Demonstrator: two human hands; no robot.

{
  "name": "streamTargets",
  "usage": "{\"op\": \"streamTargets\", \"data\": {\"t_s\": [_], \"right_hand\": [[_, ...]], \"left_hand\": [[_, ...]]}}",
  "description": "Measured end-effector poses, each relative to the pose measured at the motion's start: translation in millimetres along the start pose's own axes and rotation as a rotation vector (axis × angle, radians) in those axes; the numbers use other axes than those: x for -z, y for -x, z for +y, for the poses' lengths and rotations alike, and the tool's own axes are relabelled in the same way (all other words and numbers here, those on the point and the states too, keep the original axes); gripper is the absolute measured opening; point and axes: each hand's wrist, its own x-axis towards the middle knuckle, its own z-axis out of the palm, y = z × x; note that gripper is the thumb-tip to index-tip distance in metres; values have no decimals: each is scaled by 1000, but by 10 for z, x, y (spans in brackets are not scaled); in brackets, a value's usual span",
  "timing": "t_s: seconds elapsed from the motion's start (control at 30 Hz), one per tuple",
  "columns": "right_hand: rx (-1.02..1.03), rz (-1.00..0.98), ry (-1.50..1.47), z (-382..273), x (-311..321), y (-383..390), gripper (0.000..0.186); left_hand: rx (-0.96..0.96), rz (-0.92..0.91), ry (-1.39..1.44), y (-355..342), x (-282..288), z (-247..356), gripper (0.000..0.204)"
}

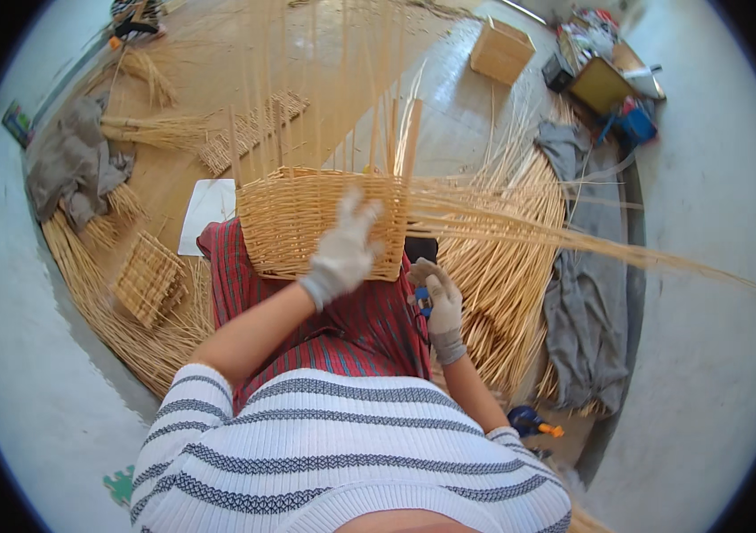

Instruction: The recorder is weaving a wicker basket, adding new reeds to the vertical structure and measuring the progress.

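A partly woven wicker basket [284, 222] rests on my lap, over a red striped cloth [240, 275]. Tall upright stakes [406, 133] rise from its rim, and a bundle of long loose strands [564, 238] runs off its right side. My left hand [347, 249], in a pale glove, is at the basket's near wall, its fingers stretched out and blurred by motion; whether it touches the weave is unclear. My gloved right hand [442, 306] is closed around a small blue and black tool [423, 302], mostly hidden, just right of the basket.
Piles of wicker rods [511, 266] lie at right beside a grey cloth [582, 311]. At left are a woven piece [148, 277], more rods [84, 275] and another grey cloth [76, 164]. A flat woven panel [253, 133] and a wooden box [502, 51] sit farther off.
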Motion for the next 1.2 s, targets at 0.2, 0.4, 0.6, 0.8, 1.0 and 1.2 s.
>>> {"op": "streamTargets", "data": {"t_s": [0.2, 0.4, 0.6, 0.8, 1.0, 1.2], "right_hand": [[258, -252, 472, -368, -506, -106, 49], [324, -532, 899, -671, -771, -292, 62], [169, -694, 1282, -1498, -1079, -649, 45], [642, -285, 1531, -2383, -744, -1653, 22], [635, -224, 1666, -2281, -712, -2125, 34], [592, -222, 1647, -2211, -618, -2236, 30]], "left_hand": [[676, -571, 1138, 676, -163, 111, 43], [574, -569, 1400, 614, 66, -160, 38], [451, -381, 1179, 67, 808, -500, 24], [381, 185, 892, -861, 1946, -1748, 23], [361, 294, 501, -1330, 1604, -2098, 21], [316, 306, 712, -1285, 1631, -2252, 21]]}}
